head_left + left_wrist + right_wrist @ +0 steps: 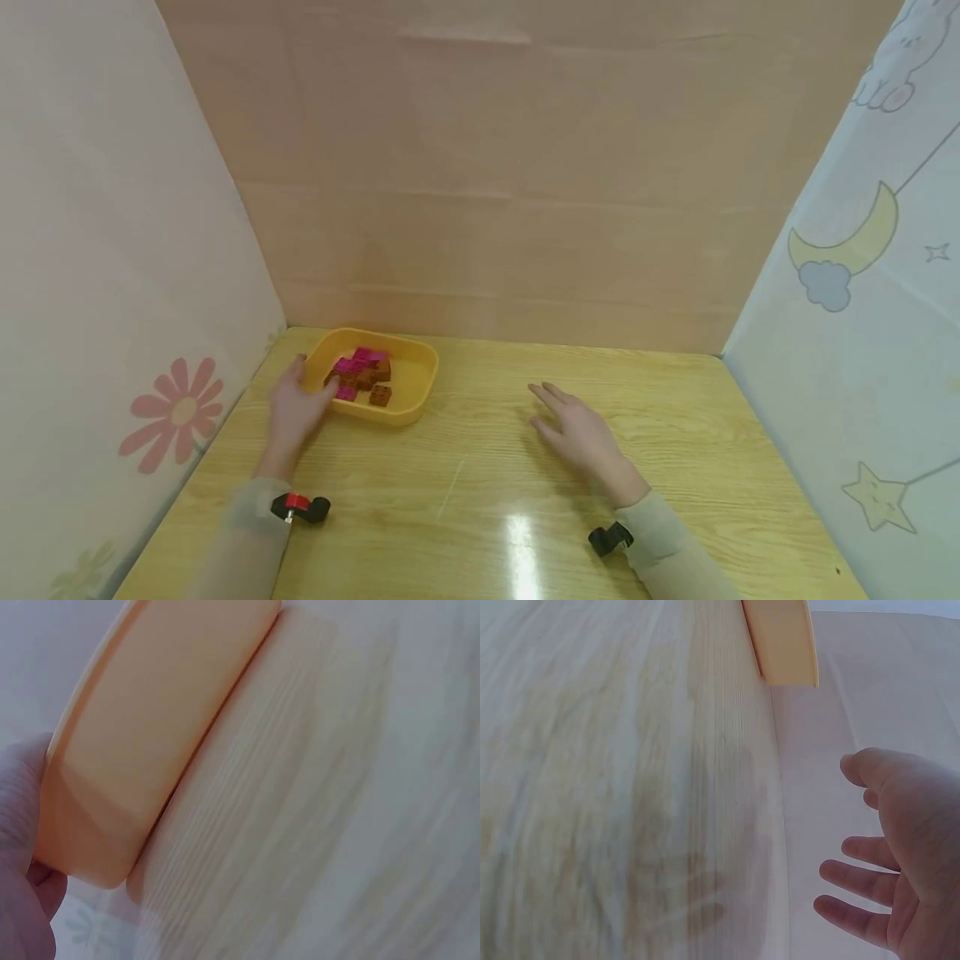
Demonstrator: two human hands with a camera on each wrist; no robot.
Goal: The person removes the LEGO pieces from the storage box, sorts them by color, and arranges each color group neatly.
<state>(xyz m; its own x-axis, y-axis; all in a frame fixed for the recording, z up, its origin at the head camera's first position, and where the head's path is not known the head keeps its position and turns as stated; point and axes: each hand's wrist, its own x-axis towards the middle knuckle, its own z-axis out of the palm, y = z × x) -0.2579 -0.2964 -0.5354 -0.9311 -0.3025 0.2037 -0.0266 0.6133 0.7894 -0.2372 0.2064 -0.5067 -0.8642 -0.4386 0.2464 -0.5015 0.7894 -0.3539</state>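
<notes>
A yellow plastic tray (412, 385) sits on the table at the back left, holding several pink bricks (362, 357) and brown bricks (380, 395). My left hand (298, 410) grips the tray's left end, the thumb over the rim and the fingers along the outer side. In the left wrist view, the tray's outer wall (157, 735) rises beside the thumb, and the fingers are mostly hidden behind its end. Over the table to the right, my right hand (585, 429) holds nothing, fingers spread and apart from the tray. The right wrist view shows its fingers (859, 881) loosely extended.
The wooden table (465, 500) reaches back to a plain tan sheet (510, 208). White sheets stand at both sides, the left one with a pink flower (180, 412), the right one with a moon (862, 242). Both wrists carry small black devices (611, 539).
</notes>
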